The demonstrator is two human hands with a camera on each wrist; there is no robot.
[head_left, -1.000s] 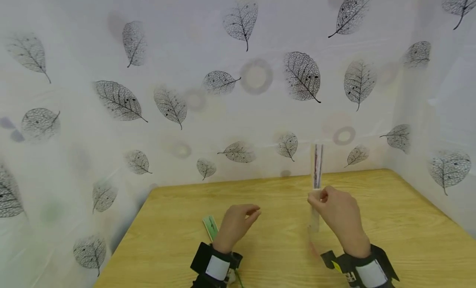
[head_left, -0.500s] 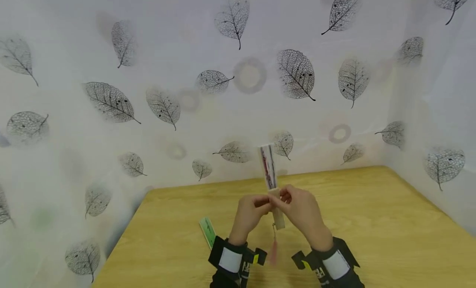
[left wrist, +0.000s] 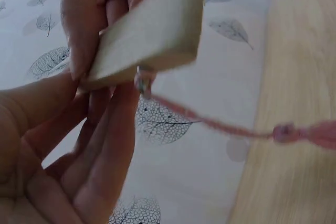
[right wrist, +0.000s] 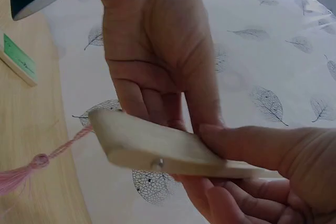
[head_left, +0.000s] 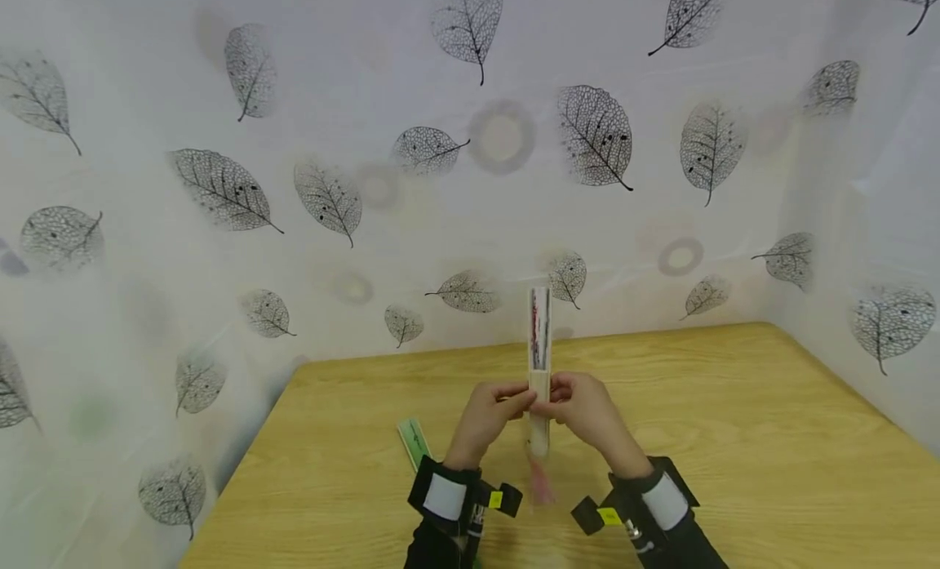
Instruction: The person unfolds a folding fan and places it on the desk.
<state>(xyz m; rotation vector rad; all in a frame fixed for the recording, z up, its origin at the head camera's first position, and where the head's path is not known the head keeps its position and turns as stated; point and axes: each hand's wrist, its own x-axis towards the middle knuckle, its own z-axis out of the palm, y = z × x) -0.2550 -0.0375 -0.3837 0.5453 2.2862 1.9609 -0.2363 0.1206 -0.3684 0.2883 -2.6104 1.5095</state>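
Note:
A folded hand fan [head_left: 539, 332] stands upright between my hands, its pale wooden ribs low and a red, grey and white printed leaf above. My left hand [head_left: 483, 418] pinches its left edge with thumb and fingers. From the other side my right hand [head_left: 587, 410] grips it at the same height, thumb across the near face. A pink tassel [head_left: 541, 481] dangles from the fan's lower end. In the left wrist view, its pink cord joins at a small pin beside the fan's thick wooden end [left wrist: 157, 30].
A second folded fan with a green leaf [head_left: 414, 441] lies on the wooden table [head_left: 734, 438], left of my left hand and partly behind its wrist strap. A white leaf-printed curtain [head_left: 507, 218] surrounds the table at the back and sides.
My right hand has brought the fan left to the middle, and my left hand has come over and taken hold of it too. After tilting midway, the fan is upright again.

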